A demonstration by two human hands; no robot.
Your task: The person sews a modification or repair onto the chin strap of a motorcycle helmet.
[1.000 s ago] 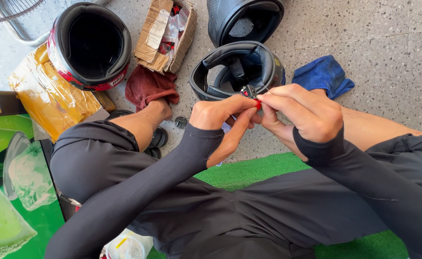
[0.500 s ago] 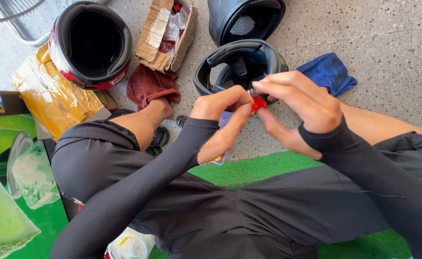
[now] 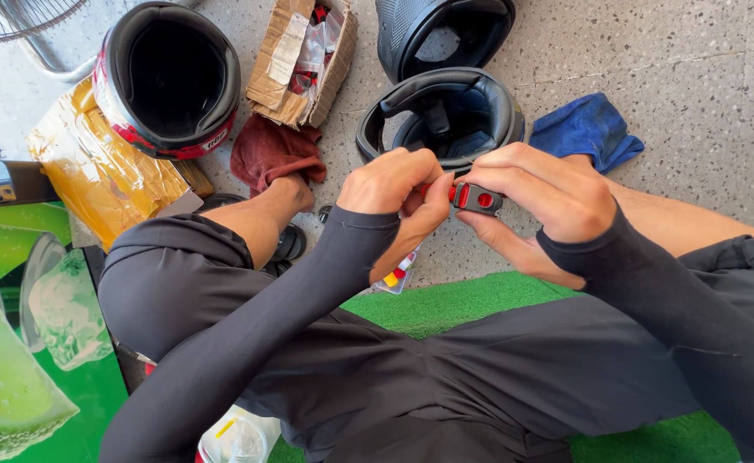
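The buckle (image 3: 477, 198) looks like smooth grey and red plastic. The helmets (image 3: 169, 79) have glossy shells with matt padded linings. The box (image 3: 301, 56) is creased cardboard, the rags (image 3: 585, 129) soft cloth, the floor (image 3: 694, 60) speckled stone, the mat (image 3: 454, 300) rough green turf.

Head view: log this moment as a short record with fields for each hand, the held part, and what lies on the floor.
left hand: fingers pinch the left end of the buckle
right hand: grips the buckle from the right
held part: small grey plastic buckle with red button, between both hands
floor, ahead: open black helmet, opening up; second dark helmet behind it
floor, left: black helmet with red trim; torn cardboard box; dark red cloth
floor, right: crumpled blue cloth
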